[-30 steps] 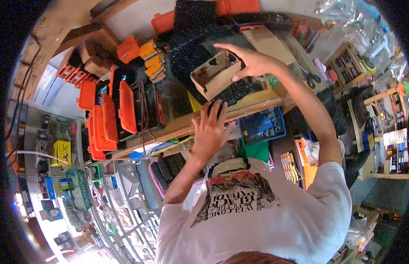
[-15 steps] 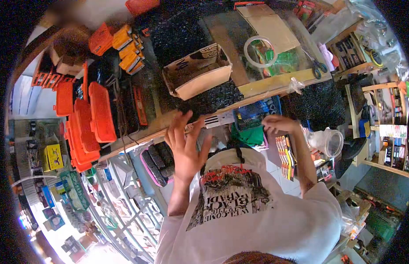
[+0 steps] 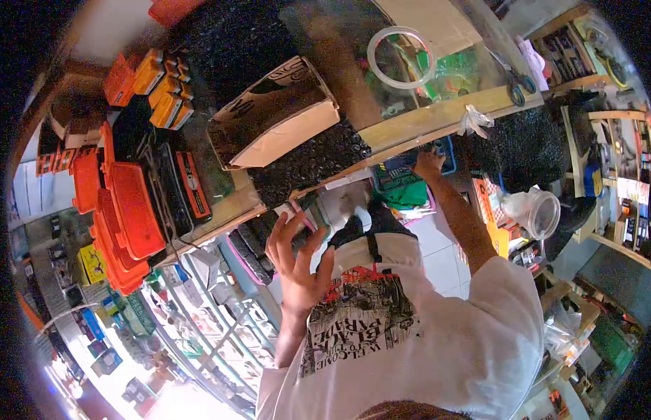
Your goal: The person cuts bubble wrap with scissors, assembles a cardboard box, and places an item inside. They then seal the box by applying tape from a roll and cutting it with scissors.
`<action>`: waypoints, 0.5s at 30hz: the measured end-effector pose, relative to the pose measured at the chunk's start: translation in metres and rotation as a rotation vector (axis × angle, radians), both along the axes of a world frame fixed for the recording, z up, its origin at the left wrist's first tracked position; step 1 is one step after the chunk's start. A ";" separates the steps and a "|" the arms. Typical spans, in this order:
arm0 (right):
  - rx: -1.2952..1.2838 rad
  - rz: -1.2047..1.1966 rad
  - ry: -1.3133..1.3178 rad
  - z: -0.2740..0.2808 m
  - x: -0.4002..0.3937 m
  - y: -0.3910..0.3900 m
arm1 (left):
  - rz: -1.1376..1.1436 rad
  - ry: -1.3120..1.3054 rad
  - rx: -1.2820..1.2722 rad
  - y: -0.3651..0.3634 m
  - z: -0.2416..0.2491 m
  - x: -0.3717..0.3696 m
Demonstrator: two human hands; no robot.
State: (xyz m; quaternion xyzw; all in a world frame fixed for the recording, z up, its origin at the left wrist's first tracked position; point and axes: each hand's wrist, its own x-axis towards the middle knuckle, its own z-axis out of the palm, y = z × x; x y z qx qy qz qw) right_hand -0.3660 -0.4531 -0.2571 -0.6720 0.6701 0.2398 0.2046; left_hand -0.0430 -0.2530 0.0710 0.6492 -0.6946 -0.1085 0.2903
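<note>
My left hand point(image 3: 296, 262) is raised in front of the table's front edge point(image 3: 409, 143), fingers spread, holding nothing. Below the tabletop, my right hand point(image 3: 429, 162) reaches to a blue basket point(image 3: 399, 171); its fingertips are small and partly hidden, so a grip cannot be made out. Green cloth point(image 3: 409, 194) lies at the near part of this basket. On the table an open cardboard box point(image 3: 290, 136) stands on black bubble wrap point(image 3: 339, 150). A clear ring-shaped lid point(image 3: 400, 58) lies to its right.
Dark-handled scissors point(image 3: 519, 87) lie at the table's right end. Orange cases point(image 3: 133, 210) and small orange boxes point(image 3: 168, 91) stand at the left. A clear jar point(image 3: 542, 213) is at the right, beside black mesh material point(image 3: 514, 147). Glass shelving point(image 3: 206, 308) fills the lower left.
My right hand has moved up and forward to the blue basket. My left hand stays raised and spread, slightly lower in view. The view has shifted, bringing the table closer.
</note>
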 end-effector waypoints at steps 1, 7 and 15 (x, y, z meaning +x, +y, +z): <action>-0.175 0.051 -0.003 -0.060 -0.013 0.005 | -0.002 0.010 0.004 0.000 -0.001 0.000; -0.063 0.177 -0.045 -0.125 -0.023 0.001 | 0.003 0.054 0.001 0.000 -0.008 -0.004; -0.339 0.124 -0.262 -0.061 -0.014 0.025 | -0.030 0.038 0.046 -0.005 -0.014 -0.007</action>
